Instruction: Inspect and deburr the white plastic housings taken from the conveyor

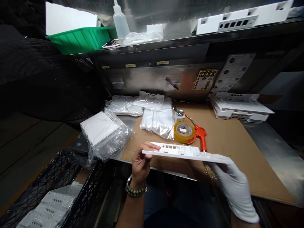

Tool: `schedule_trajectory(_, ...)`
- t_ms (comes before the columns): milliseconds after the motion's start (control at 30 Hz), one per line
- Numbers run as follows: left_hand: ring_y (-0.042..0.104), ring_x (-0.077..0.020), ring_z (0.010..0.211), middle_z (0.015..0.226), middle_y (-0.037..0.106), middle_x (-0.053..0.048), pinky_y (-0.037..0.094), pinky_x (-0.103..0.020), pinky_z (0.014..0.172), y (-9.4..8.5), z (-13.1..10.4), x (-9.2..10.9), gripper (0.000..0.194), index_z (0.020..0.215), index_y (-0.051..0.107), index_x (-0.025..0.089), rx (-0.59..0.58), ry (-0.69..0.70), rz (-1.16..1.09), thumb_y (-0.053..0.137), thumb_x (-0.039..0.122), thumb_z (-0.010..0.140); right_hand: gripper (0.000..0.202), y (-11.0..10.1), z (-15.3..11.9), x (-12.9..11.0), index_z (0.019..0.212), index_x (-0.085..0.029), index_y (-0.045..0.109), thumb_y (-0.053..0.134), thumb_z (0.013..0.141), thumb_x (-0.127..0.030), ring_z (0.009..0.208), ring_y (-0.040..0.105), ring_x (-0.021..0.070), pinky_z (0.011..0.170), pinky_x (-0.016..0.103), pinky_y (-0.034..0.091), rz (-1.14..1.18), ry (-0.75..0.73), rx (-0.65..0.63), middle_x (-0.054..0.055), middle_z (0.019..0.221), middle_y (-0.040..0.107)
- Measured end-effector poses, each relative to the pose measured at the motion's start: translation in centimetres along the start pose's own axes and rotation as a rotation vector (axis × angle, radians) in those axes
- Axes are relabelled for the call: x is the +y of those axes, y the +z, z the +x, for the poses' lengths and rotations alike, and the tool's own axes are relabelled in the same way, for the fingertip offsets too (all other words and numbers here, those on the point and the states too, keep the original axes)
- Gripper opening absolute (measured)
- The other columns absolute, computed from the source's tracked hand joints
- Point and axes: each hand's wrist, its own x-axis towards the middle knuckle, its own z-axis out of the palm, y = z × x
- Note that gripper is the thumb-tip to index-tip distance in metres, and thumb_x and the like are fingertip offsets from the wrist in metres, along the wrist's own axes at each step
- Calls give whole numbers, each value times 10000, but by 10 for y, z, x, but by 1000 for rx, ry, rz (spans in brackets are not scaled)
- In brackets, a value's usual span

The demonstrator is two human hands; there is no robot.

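A white plastic panel (182,153) with a row of small cutouts is held up, nearly edge-on, over the front of the cardboard-covered bench. My left hand (142,161), bare and with a beaded bracelet at the wrist, pinches the panel's left end between thumb and fingers. At the right end, my right hand (234,183) in a white glove grips the panel, its fingertips partly hidden beneath it. Just behind the panel lie a roll of yellow tape (178,134) and a red air gun (202,137).
Bagged white parts (158,120) lie at the back and left. White panels (239,109) are stacked back right. A shelf (180,40) holds a green bin (80,39) and bottle (121,23). A black crate (30,190) with bagged parts stands lower left.
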Motion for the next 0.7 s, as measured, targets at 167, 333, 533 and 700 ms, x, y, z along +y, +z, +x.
schedule_trajectory(167, 591, -250, 1347, 1261, 741, -57, 423, -416, 1193, 4, 5, 8, 537, 951, 763, 253, 302, -562, -540, 447, 685, 994, 203, 4, -1, -16, 1073, -311, 774, 741, 895, -218, 1107, 747, 261, 1055, 412, 572, 81, -290, -61, 20, 1217, 777)
schedule_trajectory(333, 622, -331, 1325, 1112, 806, -126, 374, -496, 1229, -40, 10, 0, 328, 1075, 784, 143, -71, -947, -932, 581, 349, 921, 277, 22, 49, -30, 1204, -288, 747, 580, 991, -227, 1214, 696, 250, 1077, 444, 549, -281, -449, -403, 38, 1320, 730)
schedule_trajectory(533, 775, -293, 1033, 1076, 813, -78, 415, -516, 1195, -65, 11, -5, 352, 1133, 782, 187, 178, -738, -974, 548, 227, 874, 215, 86, 152, -29, 996, -237, 824, 667, 909, -355, 1066, 683, 292, 918, 388, 540, -968, -228, -504, 112, 1030, 775)
schedule_trajectory(700, 791, -307, 960, 992, 825, -86, 469, -537, 1147, -63, 10, 8, 471, 1279, 719, 177, 316, -712, -894, 544, 218, 844, 247, 121, 165, -24, 919, -109, 810, 691, 864, -318, 929, 704, 303, 811, 367, 515, -1083, -175, -563, 206, 974, 747)
